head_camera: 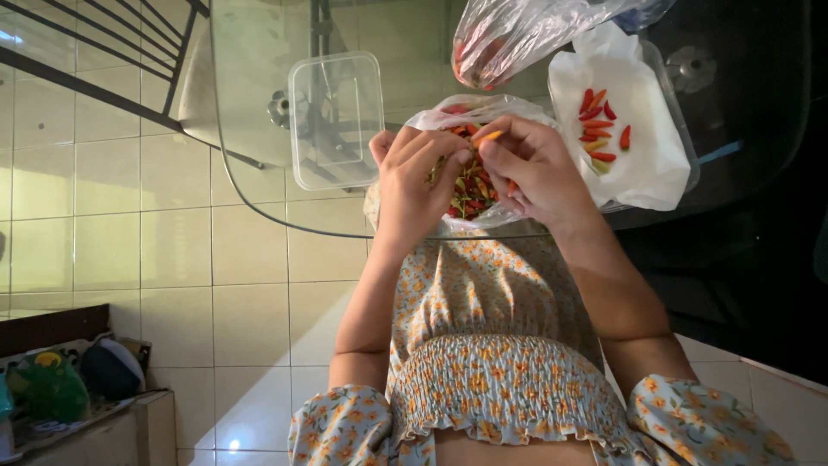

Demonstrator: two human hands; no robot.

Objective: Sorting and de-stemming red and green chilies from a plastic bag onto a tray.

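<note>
Head view, looking straight down over a glass table (259,185). We have both hands at frame centre, over an open plastic bag of chillies (470,185) sitting at the table's near edge.

Left hand (418,177): fingers curled, tips pinched on one end of a small orange chilli (487,135). Right hand (535,168): fingers curled too, pinching the same chilli from the other side. So both hands are clenched on that one chilli, which sits at 12 o'clock of the bag, just above the pile. The bag contents are a mix of red, orange and green chillies, partly hidden under our hands.

At 2 o'clock from the hands: a shallow tray lined with white paper (638,164), touching the bag's right side. A small cluster of red and orange chillies (598,125) lies on the paper, near its upper left.

At 10 o'clock: an empty clear plastic container (336,116), upright, just beside the bag, not touching the hands.

At 12 o'clock: a second clear plastic bag (517,39) with something red inside; contents are too blurred to tell.

Below the table: pale tiled floor (172,242). The table's far right side is dark; no detail there.
</note>
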